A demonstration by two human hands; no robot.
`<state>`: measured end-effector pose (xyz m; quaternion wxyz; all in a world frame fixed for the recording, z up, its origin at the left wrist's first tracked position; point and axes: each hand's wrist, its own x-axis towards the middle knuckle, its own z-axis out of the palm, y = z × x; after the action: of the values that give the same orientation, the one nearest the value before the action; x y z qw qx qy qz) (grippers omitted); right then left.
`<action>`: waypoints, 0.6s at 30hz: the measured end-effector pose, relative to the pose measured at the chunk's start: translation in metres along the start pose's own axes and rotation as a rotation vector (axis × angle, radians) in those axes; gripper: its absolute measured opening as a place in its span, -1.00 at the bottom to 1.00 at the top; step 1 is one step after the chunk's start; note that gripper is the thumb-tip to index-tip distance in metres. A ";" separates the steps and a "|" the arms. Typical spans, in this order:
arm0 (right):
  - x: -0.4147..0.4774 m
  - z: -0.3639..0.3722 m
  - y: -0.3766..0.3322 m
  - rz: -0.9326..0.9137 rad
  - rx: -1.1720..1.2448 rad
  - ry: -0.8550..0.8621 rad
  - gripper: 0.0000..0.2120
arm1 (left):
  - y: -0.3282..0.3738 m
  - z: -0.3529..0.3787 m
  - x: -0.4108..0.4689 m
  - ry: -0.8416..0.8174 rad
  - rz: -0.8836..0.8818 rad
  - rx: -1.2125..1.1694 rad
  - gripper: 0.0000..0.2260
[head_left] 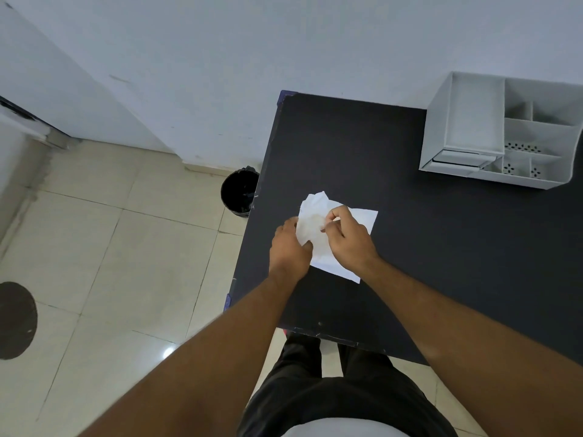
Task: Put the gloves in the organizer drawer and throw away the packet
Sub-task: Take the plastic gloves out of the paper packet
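- White paper packet (pixel 362 220) lies flat on the black table (pixel 441 247), near the left edge.
- Both hands are on it. The left hand (pixel 288 249) pinches the packet's left side, fingers closed on the paper.
- The right hand (pixel 345 236) has its fingers pressed together on something thin and pale at the open end. I think these are the gloves (pixel 312 220), partly out of the packet.
- So the step in hand looks like pulling the gloves free.
- The white organizer (pixel 467 121) sits far away at the right, well apart from the hands. Its little drawer (pixel 462 159) looks just a bit open.
- The black bin (pixel 238 192) stands on the floor, just left of the table.
- Next, the gloves must come fully out and be carried far right to the drawer.
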<state>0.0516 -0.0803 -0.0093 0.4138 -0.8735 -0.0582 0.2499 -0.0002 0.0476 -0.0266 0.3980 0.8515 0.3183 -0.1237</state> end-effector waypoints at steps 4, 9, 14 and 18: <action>-0.004 -0.007 0.000 0.075 0.007 -0.013 -0.72 | 0.006 -0.011 0.005 0.025 -0.196 -0.292 -0.86; -0.010 -0.010 0.005 0.139 -0.194 -0.139 -0.34 | 0.023 -0.019 0.006 -0.018 -0.328 -0.612 -0.86; -0.011 -0.013 0.005 0.086 -0.147 -0.195 -0.18 | 0.040 -0.019 0.005 -0.104 -0.371 -0.855 -0.80; -0.012 -0.021 -0.004 0.012 -0.171 -0.071 -0.48 | 0.057 -0.024 0.007 -0.191 -0.276 -0.943 -0.85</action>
<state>0.0514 -0.0958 0.0091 0.3337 -0.8966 -0.0890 0.2771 0.0406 0.0409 0.0202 0.7467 0.5138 0.4115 -0.0953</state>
